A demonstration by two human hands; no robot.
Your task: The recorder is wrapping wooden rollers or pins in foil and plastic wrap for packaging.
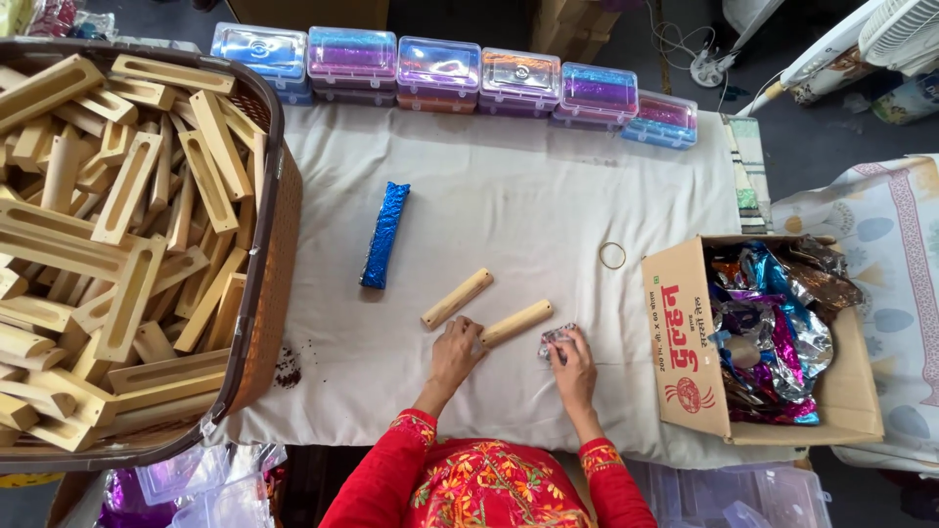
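Two plain wooden sticks lie on the white cloth (pixel 548 196). My left hand (pixel 456 354) rests on the cloth touching the near end of the right stick (pixel 517 322), just below the left stick (pixel 457 298). My right hand (pixel 571 364) pinches a small crumpled piece of silver foil (pixel 556 340) against the cloth beside that stick's other end. A stick wrapped in shiny blue foil (pixel 384 235) lies farther back to the left.
A large brown basket (pixel 262 293) piled with wooden sticks fills the left. A cardboard box (pixel 685 342) of coloured foil sheets stands at right. Several clear plastic cases (pixel 440 70) line the far edge. A rubber band (pixel 612 255) lies on the cloth.
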